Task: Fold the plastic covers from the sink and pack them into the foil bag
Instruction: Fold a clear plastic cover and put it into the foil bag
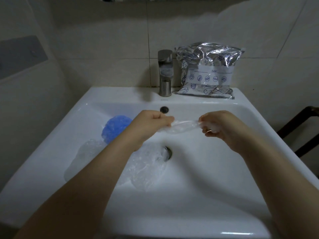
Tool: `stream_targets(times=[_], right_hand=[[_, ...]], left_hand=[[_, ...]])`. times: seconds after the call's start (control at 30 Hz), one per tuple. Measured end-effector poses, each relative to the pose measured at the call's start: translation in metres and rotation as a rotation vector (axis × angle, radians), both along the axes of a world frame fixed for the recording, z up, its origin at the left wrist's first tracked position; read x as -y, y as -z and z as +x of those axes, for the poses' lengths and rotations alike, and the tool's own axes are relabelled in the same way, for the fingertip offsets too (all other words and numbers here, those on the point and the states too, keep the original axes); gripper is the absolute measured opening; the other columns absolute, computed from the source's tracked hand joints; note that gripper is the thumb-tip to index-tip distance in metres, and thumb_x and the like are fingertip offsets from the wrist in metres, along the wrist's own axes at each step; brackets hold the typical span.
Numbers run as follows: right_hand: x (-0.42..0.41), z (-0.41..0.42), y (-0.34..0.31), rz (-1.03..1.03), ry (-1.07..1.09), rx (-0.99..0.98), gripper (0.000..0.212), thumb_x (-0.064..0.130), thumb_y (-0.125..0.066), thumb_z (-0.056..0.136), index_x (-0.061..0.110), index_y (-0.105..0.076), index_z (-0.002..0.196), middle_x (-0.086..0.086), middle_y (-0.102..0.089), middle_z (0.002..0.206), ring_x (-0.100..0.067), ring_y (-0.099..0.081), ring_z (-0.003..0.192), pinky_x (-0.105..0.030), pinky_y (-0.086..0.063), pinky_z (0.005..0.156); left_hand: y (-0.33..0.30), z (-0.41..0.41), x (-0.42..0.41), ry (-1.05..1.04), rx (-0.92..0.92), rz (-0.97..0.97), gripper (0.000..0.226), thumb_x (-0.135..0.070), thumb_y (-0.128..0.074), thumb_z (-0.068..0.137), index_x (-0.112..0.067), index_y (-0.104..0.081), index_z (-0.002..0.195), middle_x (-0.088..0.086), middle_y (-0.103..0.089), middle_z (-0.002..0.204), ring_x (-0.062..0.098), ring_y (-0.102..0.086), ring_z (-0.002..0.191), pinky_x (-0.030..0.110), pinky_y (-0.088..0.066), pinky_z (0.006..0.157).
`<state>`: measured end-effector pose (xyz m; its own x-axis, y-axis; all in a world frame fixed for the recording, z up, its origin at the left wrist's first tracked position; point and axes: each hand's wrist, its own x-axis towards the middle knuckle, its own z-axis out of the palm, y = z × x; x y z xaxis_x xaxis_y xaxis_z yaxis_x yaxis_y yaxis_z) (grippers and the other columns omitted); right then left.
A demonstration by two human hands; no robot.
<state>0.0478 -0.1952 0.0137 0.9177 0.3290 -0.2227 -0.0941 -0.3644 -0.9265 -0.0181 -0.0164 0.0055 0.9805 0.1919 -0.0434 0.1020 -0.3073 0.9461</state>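
both hands hovered over the sink (51, 152), stretching one clear cover (183, 127) between them. the left hand (151, 122) pinched one end with curled fingers and thumb, and the right hand (219, 125) had its fingers curled round the other end, with a bunched bit of film gathered in the palm. the cover hung as a narrow, slightly sagging band above the basin, near the overflow hole (164, 109). it looked very light, limp and thin, probably slick too, so it would likely hold a crease poorly and spring loose unless pinched at the gathered edge on both ends. more covers lay in the basin: a blue one (114, 125) crumpled by the left wrist, a clear one (148, 167) spread over the drain (168, 153), and another clear one (81, 156) further left, partly hidden by the forearm. the foil bag (208, 71) stood on the ledge just beside the tap (165, 73), leaning on the wall, well apart from the hands. whether its mouth was open could not be told.
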Motion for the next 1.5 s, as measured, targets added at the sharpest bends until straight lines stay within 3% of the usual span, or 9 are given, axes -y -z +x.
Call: stream_targets(times=[0.17,0.33,0.5,0.6,0.77,0.97,1.07,1.27,1.5], right_hand=[[0.006,-0.005,0.015,-0.079,-0.078,0.251,0.025,0.021,-0.079,0.071,0.013,-0.056,0.066,0.0,-0.047,0.061,-0.012,-0.038,0.056,-0.024,-0.03,0.055],[0.003,-0.005,0.01,0.033,-0.053,0.427,0.029,0.005,-0.072,0.077,0.017,-0.05,0.064,0.005,-0.044,0.054,-0.002,-0.03,0.038,-0.013,-0.024,0.038],[0.004,-0.003,0.012,0.089,-0.033,0.594,0.027,0.004,-0.064,0.082,0.021,-0.047,0.07,0.012,-0.043,0.053,-0.002,-0.031,0.042,-0.014,-0.025,0.042],[0.005,-0.003,0.011,0.042,-0.078,0.634,0.02,0.007,-0.063,0.083,0.021,-0.052,0.075,0.006,-0.046,0.059,-0.004,-0.034,0.044,-0.015,-0.028,0.044],[0.005,-0.004,0.009,-0.178,-0.179,0.584,0.02,0.017,-0.063,0.086,0.022,-0.053,0.07,0.008,-0.047,0.063,-0.002,-0.04,0.049,-0.013,-0.029,0.047],[-0.007,-0.01,0.015,0.281,-0.109,0.089,0.026,0.005,-0.061,0.084,0.015,-0.05,0.063,0.002,-0.052,0.058,-0.015,-0.047,0.062,-0.026,-0.037,0.069],[-0.017,-0.015,0.024,0.476,-0.069,-0.108,0.03,0.003,-0.058,0.085,0.015,-0.044,0.062,0.001,-0.049,0.059,-0.011,-0.052,0.057,-0.026,-0.044,0.073],[-0.023,-0.019,0.034,0.379,-0.081,-0.09,0.017,0.015,-0.066,0.084,0.012,-0.05,0.079,-0.003,-0.053,0.069,-0.013,-0.053,0.063,-0.024,-0.049,0.07],[-0.022,-0.024,0.026,0.081,-0.221,0.557,0.019,0.009,-0.058,0.088,0.028,-0.057,0.089,0.009,-0.062,0.076,-0.006,-0.054,0.056,-0.018,-0.046,0.062]], left_hand=[[0.007,0.002,0.003,-0.03,0.145,0.026,0.025,-0.006,-0.078,0.071,-0.02,-0.058,0.062,-0.014,-0.054,0.059,0.0,-0.049,0.058,0.011,-0.038,0.058],[-0.001,-0.001,0.006,-0.074,0.279,-0.071,0.027,-0.001,-0.074,0.073,-0.022,-0.058,0.067,-0.009,-0.052,0.069,0.002,-0.047,0.062,0.007,-0.036,0.056],[-0.009,-0.003,0.007,-0.074,0.25,-0.199,0.026,-0.005,-0.07,0.078,-0.027,-0.067,0.091,-0.017,-0.061,0.089,-0.008,-0.053,0.086,-0.004,-0.036,0.058],[-0.007,-0.003,-0.001,-0.11,0.223,0.033,0.02,-0.013,-0.072,0.08,-0.02,-0.07,0.098,-0.016,-0.057,0.08,-0.012,-0.048,0.052,0.001,-0.03,0.039],[-0.002,0.005,-0.018,-0.099,0.208,0.388,0.016,-0.031,-0.076,0.075,-0.02,-0.067,0.083,-0.004,-0.058,0.087,0.014,-0.055,0.087,0.021,-0.04,0.069],[-0.005,0.007,-0.01,-0.255,0.198,-0.372,0.016,-0.013,-0.073,0.076,-0.019,-0.059,0.081,-0.001,-0.064,0.082,0.012,-0.061,0.076,0.023,-0.048,0.069],[0.001,0.007,0.004,-0.22,-0.082,-0.822,0.018,-0.026,-0.067,0.082,-0.016,-0.059,0.093,0.001,-0.068,0.091,0.012,-0.066,0.082,0.028,-0.05,0.072],[0.016,0.007,0.023,-0.127,-0.202,-0.756,0.011,-0.024,-0.061,0.089,-0.015,-0.059,0.094,0.003,-0.071,0.093,0.013,-0.067,0.086,0.029,-0.05,0.084],[0.015,0.009,0.009,-0.171,-0.149,-0.703,0.006,-0.019,-0.061,0.089,-0.014,-0.059,0.091,0.001,-0.073,0.082,0.009,-0.07,0.074,0.026,-0.05,0.082]])
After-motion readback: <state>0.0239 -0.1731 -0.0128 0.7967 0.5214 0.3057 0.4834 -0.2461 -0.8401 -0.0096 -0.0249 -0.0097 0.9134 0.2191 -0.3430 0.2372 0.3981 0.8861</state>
